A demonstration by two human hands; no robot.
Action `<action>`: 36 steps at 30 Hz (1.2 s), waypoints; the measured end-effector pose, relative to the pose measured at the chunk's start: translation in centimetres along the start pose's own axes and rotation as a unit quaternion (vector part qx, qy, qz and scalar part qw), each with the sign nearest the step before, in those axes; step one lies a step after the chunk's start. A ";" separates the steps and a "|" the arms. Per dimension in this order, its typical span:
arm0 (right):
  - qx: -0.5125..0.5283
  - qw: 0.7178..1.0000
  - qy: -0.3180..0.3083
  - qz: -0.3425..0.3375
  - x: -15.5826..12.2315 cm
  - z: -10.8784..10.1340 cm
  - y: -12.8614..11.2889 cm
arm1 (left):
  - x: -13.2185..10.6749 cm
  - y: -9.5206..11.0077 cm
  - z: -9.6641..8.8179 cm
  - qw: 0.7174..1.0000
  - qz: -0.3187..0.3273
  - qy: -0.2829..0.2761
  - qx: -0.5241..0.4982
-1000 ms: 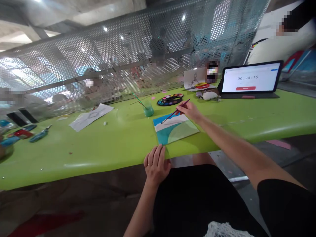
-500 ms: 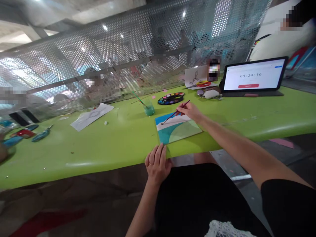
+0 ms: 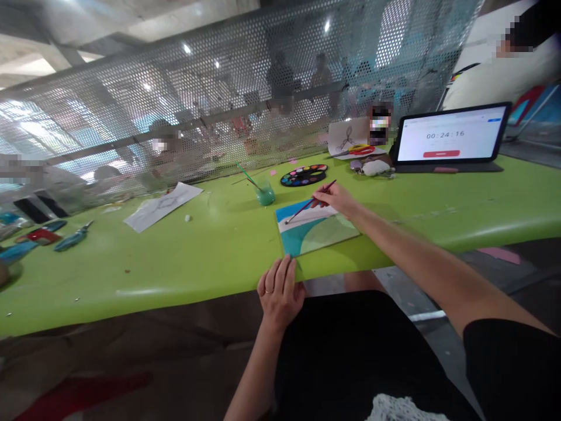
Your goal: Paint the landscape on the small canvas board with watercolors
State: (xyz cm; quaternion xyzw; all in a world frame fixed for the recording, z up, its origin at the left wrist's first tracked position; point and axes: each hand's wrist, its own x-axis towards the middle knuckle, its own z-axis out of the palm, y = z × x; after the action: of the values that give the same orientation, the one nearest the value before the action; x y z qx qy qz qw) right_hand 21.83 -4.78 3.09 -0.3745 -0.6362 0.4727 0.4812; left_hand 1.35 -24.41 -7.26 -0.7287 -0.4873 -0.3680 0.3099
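Observation:
My right hand (image 3: 331, 199) is closed around a thin dark paintbrush (image 3: 302, 207). The brush tip touches the white band of a small painting (image 3: 324, 240), which has blue, white, teal and pale green areas. Below the painting's lower left corner, my left hand (image 3: 278, 289) rests over the table edge, fingers stretched out and a ring on one of them. Its fingertips lie close to that corner; whether they touch it, I cannot tell. Behind the painting are a cup of greenish water (image 3: 265, 195) with a green-handled brush in it and a black paint palette (image 3: 304, 175).
A tablet (image 3: 451, 137) showing a timer stands at the right. Scissors (image 3: 362, 149), a drawing on paper (image 3: 344, 134) and a keychain (image 3: 376, 168) lie beside it. Another paper sheet (image 3: 164, 206) and a teal tool (image 3: 73, 237) are to the left. A perforated metal screen (image 3: 210, 99) rises behind the table.
The brush tip has shifted slightly left and down along the white band. My left hand stays where it was.

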 end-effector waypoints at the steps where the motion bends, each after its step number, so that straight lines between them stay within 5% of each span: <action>1: -0.002 1.000 0.010 0.001 0.1 -0.4 -0.2 | -0.1 0.0 0.0 1.000 0.000 -0.001 0.000; 7: 0.009 0.999 0.042 -0.002 -0.1 -1.0 -0.8 | -0.2 -0.1 0.1 1.000 0.002 0.002 -0.002; 14: 0.008 1.000 -0.020 0.006 -0.7 0.9 -0.4 | -0.1 -0.1 0.1 1.000 0.001 0.002 -0.002; 23: 0.004 0.999 0.036 -0.008 -0.3 -1.4 -1.3 | -0.2 -0.1 0.1 1.000 0.002 -0.001 -0.004; 31: 0.017 0.999 -0.047 0.003 -1.1 1.0 -0.7 | 0.0 0.0 0.0 1.000 0.000 0.005 -0.004; 36: 0.015 0.999 -0.039 0.005 -0.7 0.4 -0.7 | -0.1 0.0 0.0 1.000 -0.001 0.004 -0.005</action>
State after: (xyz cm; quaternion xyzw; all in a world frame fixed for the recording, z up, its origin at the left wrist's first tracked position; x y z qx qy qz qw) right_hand 21.66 -5.75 3.52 -0.3516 -0.6454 0.4990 0.4592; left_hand 1.32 -24.43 -7.31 -0.7284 -0.4846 -0.3737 0.3080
